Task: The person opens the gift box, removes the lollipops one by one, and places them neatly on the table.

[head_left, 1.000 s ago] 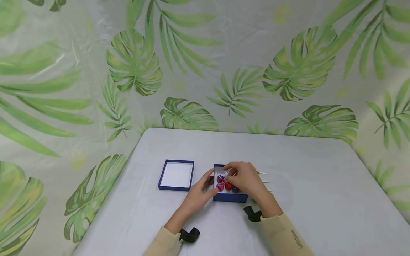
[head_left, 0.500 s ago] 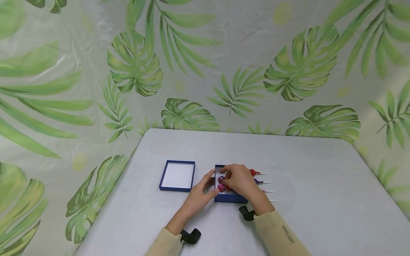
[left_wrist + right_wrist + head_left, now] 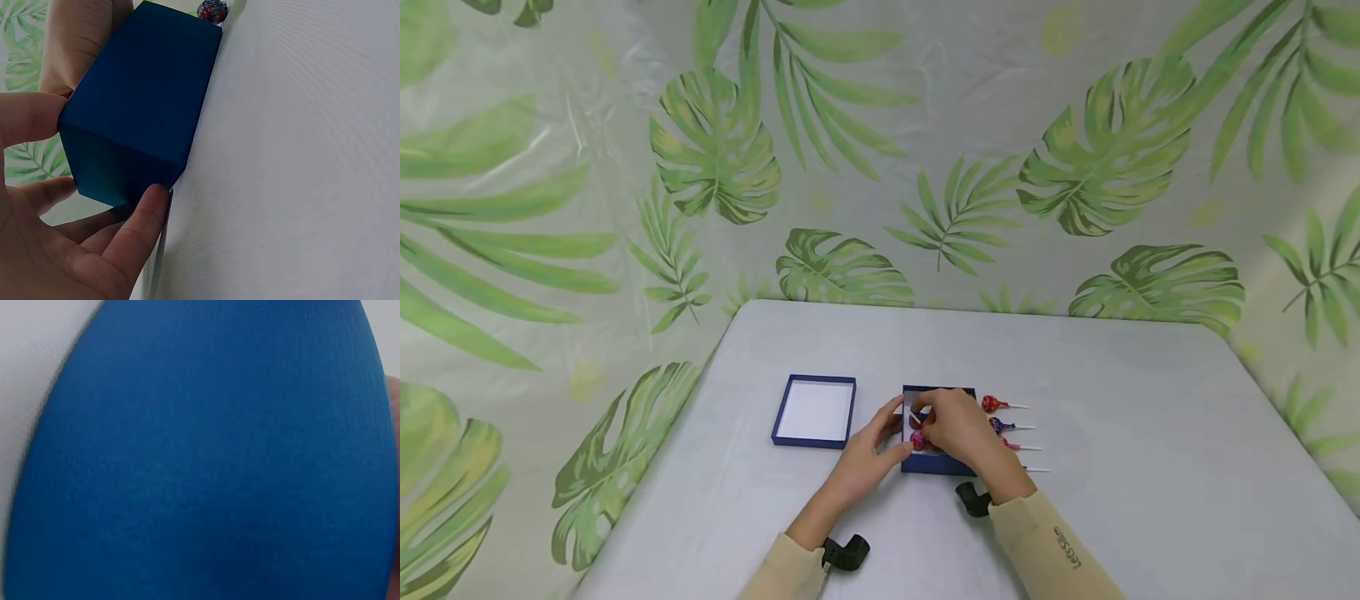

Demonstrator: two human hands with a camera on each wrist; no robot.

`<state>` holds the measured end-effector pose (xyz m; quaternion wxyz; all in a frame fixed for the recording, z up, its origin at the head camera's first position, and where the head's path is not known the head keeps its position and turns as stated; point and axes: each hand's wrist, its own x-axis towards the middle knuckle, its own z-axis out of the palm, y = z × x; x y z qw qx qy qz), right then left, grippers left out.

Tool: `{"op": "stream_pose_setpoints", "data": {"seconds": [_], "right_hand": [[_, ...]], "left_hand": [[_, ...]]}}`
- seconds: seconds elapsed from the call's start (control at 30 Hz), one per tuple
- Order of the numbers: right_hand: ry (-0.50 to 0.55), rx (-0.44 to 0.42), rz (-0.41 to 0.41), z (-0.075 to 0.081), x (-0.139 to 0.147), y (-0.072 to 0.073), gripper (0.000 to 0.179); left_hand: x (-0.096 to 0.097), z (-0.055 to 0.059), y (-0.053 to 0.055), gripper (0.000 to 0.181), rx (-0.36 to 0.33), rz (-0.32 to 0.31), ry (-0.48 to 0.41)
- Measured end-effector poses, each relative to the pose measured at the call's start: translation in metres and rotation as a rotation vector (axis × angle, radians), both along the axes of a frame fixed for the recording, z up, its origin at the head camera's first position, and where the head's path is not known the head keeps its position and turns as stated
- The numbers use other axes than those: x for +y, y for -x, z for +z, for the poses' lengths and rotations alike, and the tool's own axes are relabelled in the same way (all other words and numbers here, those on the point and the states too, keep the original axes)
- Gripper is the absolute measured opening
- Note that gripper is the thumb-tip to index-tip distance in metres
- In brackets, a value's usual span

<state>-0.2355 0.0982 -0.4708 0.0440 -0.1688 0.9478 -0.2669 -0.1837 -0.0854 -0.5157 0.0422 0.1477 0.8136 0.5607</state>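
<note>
A blue box (image 3: 938,463) with a pale inside stands on the table, holding several wrapped lollipops; a pink lollipop (image 3: 917,439) shows at its left end. My left hand (image 3: 863,458) grips that end, thumb at the near corner. In the left wrist view its fingers spread round the box's end wall (image 3: 119,165). My right hand (image 3: 958,425) reaches into the box from the right, its bent thumb and index finger pinching a lollipop, mostly hidden; a white stick (image 3: 913,414) shows by the fingertips. The box's blue side (image 3: 200,450) fills the right wrist view.
Left of the box lies a shallow blue-rimmed lid (image 3: 814,410), white side up. Along the box's right side several lollipops lie in a column, sticks pointing right, among them a red lollipop (image 3: 990,404) and a purple lollipop (image 3: 997,426). A leaf-print curtain (image 3: 955,150) hangs behind the table.
My right hand has moved left and slightly down inside the box, uncovering the lollipops on the right. The left hand keeps its grip on the box.
</note>
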Motion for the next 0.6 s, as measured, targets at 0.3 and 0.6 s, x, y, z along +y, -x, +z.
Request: {"op": "stream_pose_setpoints", "data": {"seconds": [0.3, 0.6], "right_hand": [[-0.015, 0.025, 0.026, 0.0006, -0.0004, -0.0042, 0.031], [-0.016, 0.035, 0.026, 0.0086, 0.0028, -0.0062, 0.014]], "left_hand": [[0.0003, -0.0011, -0.0014, 0.068, -0.019, -0.005, 0.006], [-0.0011, -0.0013, -0.0007, 0.067, -0.016, 0.003, 0.007]]}}
